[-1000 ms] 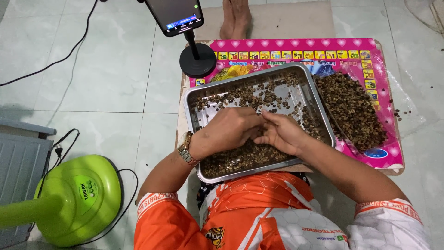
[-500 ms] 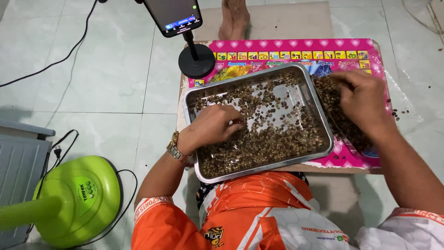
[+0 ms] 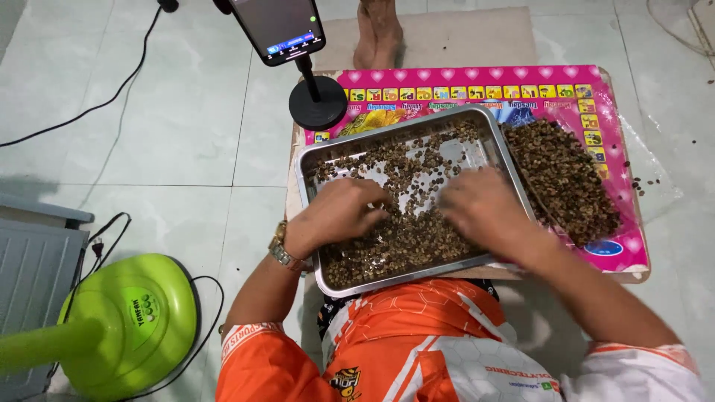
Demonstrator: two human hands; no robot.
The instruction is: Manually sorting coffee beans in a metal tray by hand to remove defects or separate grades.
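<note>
Steel tray (image 3: 320,160) of brown beans (image 3: 402,242): left hand (image 3: 342,208) palm-down, fingers curled loosely in them; right hand (image 3: 480,205) blurred alongside, spread flat over beans, grip unclear.

Even, bright overhead light; soft shadows on floor tiles (image 3: 186,112). Mild glare on metal tray (image 3: 477,149). Right hand (image 3: 480,208) motion-blurred.
</note>
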